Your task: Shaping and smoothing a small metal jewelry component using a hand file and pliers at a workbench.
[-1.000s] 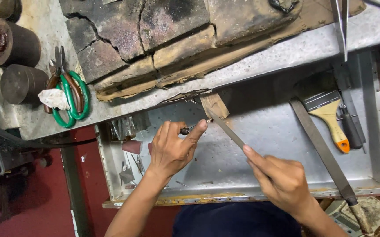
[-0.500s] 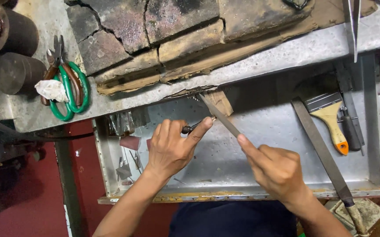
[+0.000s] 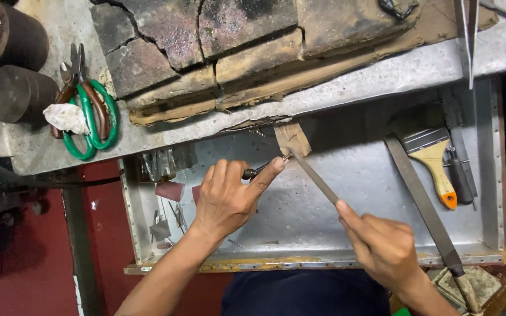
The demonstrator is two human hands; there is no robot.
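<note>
Right hand (image 3: 384,248) clamped on file (image 3: 314,177), its tip at wooden peg (image 3: 292,138) at 11 o'clock, left hand (image 3: 229,199) pinching small dark piece (image 3: 254,172) against peg, tray (image 3: 317,216) beneath, brush (image 3: 431,155) at 2 o'clock, green pliers (image 3: 92,114) on table (image 3: 30,146) at 10 o'clock.

Slim grey metal file (image 3: 314,177) slanting across small dark-handled workpiece (image 3: 258,171) at wooden bench peg (image 3: 292,138)
</note>
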